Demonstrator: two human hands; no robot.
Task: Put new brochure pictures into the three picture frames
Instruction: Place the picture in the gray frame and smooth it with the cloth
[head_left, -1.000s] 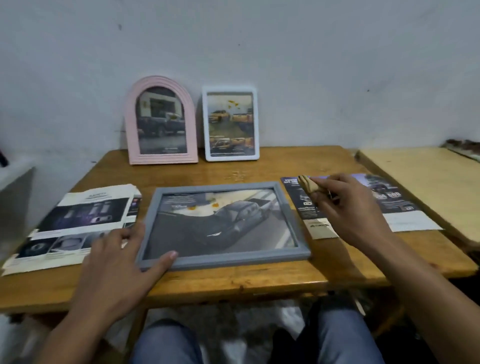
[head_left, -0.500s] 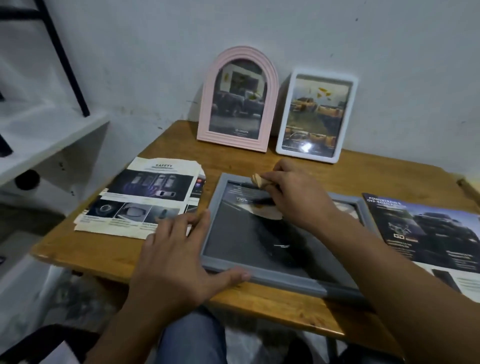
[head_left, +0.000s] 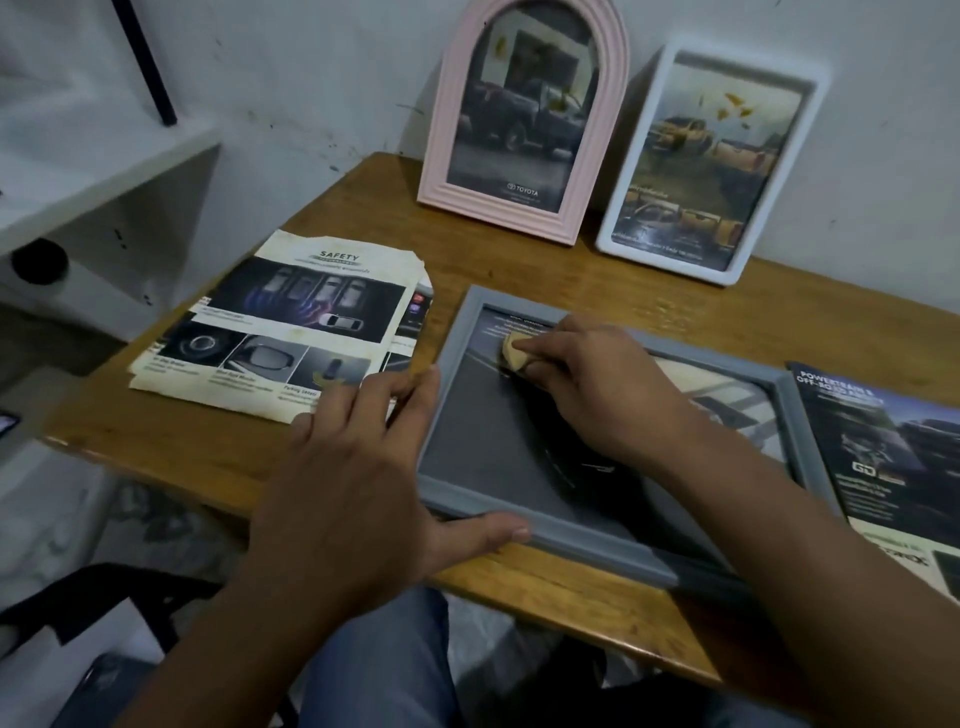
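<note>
- Flat on the wooden table (head_left: 218, 441), the grey rectangular picture frame (head_left: 613, 545) lies near me.
- My left hand (head_left: 358, 478) presses its near-left corner, fingers straight.
- My right hand (head_left: 597, 395) pinches a small beige pad (head_left: 517, 356) against the glass.

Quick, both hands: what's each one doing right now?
Left hand: open, fingers straight, pressing the grey frame's near-left corner.
Right hand: pinches a small tan pad against the frame's glass.

Bare forearms and hands (head_left: 358, 483) (no sleeves in view), blue jeans on the legs
</note>
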